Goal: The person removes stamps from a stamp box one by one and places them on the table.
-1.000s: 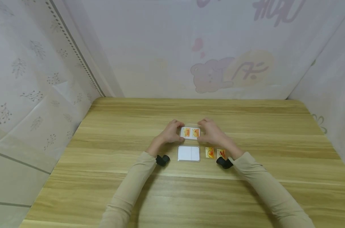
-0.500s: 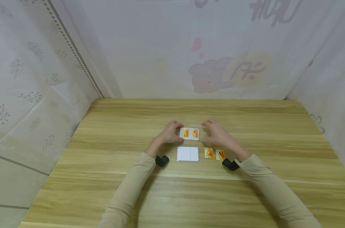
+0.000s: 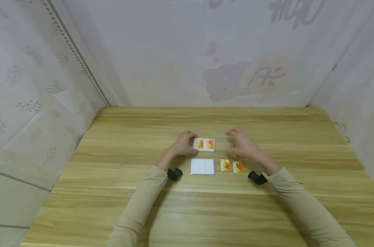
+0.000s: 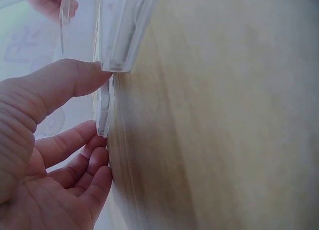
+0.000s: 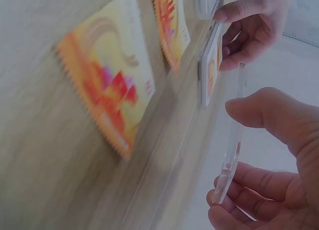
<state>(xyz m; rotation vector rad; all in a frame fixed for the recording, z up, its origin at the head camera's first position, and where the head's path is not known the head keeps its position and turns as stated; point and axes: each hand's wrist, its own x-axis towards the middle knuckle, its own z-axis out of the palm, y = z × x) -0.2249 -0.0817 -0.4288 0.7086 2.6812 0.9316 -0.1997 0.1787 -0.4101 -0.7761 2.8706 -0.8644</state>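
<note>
Two stamps [image 3: 200, 143] lie in a white case [image 3: 204, 150] stretching lengthwise left to right; the left hand [image 3: 183, 143] grips its left end, the right hand [image 3: 243, 145], thumb bodyward, a clear cover [image 5: 233, 150].

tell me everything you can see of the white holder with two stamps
The white holder is a thin, flat rectangle with a white face and clear, plastic-looking edges. Two orange-and-yellow stamps sit side by side on it, picture side up. Its long side runs left to right, beyond the second case; whether it rests fully on the table is unclear. The left grip pinches its left end; the right grip is apart from it.
</note>
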